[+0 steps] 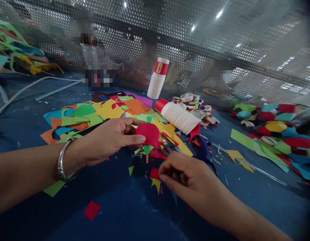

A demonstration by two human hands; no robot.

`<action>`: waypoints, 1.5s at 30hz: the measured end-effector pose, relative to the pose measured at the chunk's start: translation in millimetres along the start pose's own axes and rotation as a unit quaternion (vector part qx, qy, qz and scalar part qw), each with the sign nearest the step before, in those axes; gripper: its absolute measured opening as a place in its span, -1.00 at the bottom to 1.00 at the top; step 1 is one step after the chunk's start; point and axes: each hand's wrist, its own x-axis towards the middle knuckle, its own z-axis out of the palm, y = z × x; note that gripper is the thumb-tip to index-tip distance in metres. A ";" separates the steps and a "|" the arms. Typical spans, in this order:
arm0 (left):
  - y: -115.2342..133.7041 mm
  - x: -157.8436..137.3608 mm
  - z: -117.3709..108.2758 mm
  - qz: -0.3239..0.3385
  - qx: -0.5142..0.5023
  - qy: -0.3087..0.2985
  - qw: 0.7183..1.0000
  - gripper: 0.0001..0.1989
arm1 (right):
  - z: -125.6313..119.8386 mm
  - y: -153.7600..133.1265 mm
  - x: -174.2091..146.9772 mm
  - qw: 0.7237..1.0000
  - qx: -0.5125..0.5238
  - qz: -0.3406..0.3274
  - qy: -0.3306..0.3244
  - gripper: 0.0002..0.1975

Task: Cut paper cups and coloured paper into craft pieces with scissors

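1. The red paper disc was held up near mid-view, above a litter of coloured paper scraps, its flat face towards the camera

2. Left hand: pinched the disc at its near edge, thumb in front, fingers behind; a silver bracelet circled the wrist

3. Right hand: fingers curled inward, thumb close to the forefinger, just beside a small red paper scrap; could not tell whether anything was gripped

4. Step in hand, as judged: holding the disc steady, with the right hand low beside it. Next move seemed to call for a light pinch near the rim, since thin paper would probably crease

5. Dark metal blades, probably scissors, showed between the hands, partly hidden

6. Beyond the disc: a pile of coloured paper sheets; a stack of paper cups on its side; another cup stack upright; cut paper-cup bases heaped behind

7. Surface: blue tabletop, strewn with clippings; a clear stick and multicoloured paper shapes lay rightward

8. Room: a perforated panel stood behind the table; bright lights showed at the top; details beyond were blurred
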 end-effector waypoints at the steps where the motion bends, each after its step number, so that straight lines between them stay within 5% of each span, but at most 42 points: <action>1: 0.4 0.1 -0.1 0.000 0.000 0.000 1.000 -0.53 | -0.6 0.1 0.2 1.000 0.019 0.018 0.001 -0.89; 7: 0.5 0.5 0.6 0.019 0.021 -0.018 0.999 -0.52 | -4.2 4.1 2.3 0.986 0.131 0.097 0.044 -0.84; 14: -3.3 -0.7 4.9 0.044 0.055 -0.046 0.996 -0.45 | -6.8 9.8 6.9 0.962 0.213 0.106 0.135 -0.81; 22: -3.5 -3.0 5.6 0.052 0.122 -0.059 0.989 -0.49 | -6.6 9.3 8.6 0.954 0.249 0.114 0.123 -0.82; 34: 0.7 -8.6 9.3 0.033 0.072 -0.125 0.989 -0.63 | -7.9 8.3 10.2 0.954 0.251 0.117 0.116 -0.85; 40: 0.1 -3.5 1.0 0.085 0.124 -0.030 0.988 -0.63 | -7.3 9.9 10.2 0.964 0.218 0.115 0.105 -0.80; 45: -2.9 0.0 -2.8 0.057 0.054 0.015 0.997 -0.55 | -4.2 9.0 8.0 0.996 0.061 0.049 0.050 -0.90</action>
